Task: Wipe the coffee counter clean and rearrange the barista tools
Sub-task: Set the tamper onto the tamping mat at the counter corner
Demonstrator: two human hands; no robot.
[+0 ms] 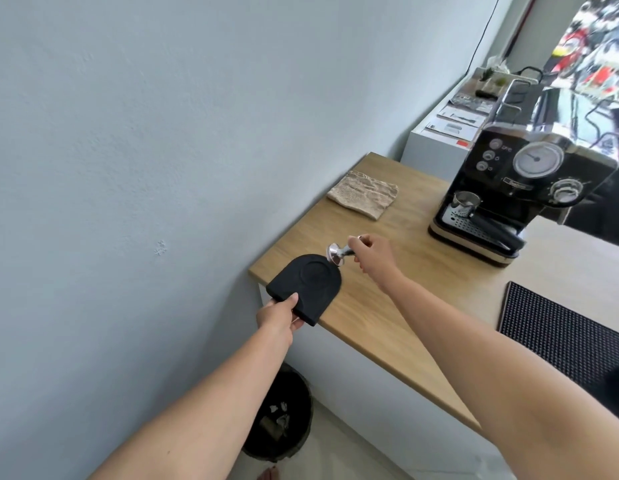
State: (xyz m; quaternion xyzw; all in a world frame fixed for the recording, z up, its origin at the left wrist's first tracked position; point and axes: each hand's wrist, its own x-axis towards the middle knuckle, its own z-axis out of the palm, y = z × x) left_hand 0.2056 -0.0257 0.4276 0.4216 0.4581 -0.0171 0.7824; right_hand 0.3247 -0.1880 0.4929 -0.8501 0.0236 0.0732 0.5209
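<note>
Black rubber tamping mat (305,285) is pinched at its square end by the left hand (278,318), thumb on top, lifted at the counter (387,299) corner, lower-centre of frame; prob. raised so the wood beneath can be wiped. Its long axis runs lower left to upper right, rounded end toward the espresso machine (519,188). Steel tamper (339,252) is gripped by the right hand (372,252) at its handle, tipped on its side w/ base facing left, just above the mat's rounded end; contact can't be told. Beige cloth (362,194) lies unused, centre frame.
</note>
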